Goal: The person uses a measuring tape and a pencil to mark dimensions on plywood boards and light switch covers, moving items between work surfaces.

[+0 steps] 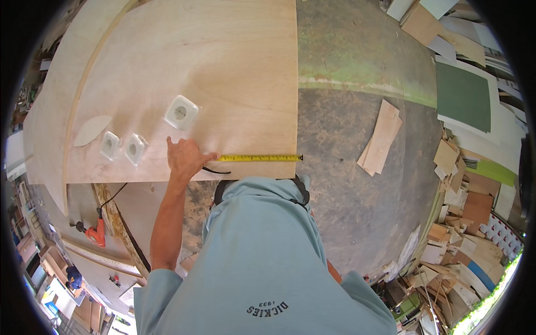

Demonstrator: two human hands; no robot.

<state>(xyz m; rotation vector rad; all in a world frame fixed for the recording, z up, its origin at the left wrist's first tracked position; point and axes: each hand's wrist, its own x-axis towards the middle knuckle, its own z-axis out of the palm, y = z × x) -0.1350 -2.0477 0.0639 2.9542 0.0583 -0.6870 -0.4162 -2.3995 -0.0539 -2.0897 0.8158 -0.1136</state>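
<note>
My left hand (187, 157) is over a large pale plywood sheet (240, 72), close to its near edge. Its fingers are curled and one digit points right along a yellow tape measure (259, 158). The tape's blade runs from that hand across the wood, and its hooked end sticks out just past the sheet's right edge. Its case is hidden under the hand. A short black strap (216, 171) curves out beside the hand. Farther up lies a white square socket-like fitting (181, 113). My right hand is out of sight; only a sliver of the right arm shows.
Two similar white fittings (110, 146) and a pale leaf-shaped piece (92, 130) lie at the sheet's left. Thin wood strips (381, 138) rest on the dark surface (357, 218) at right. An orange power tool (96, 233) is lower left. Scrap boards (446, 240) pile up at right.
</note>
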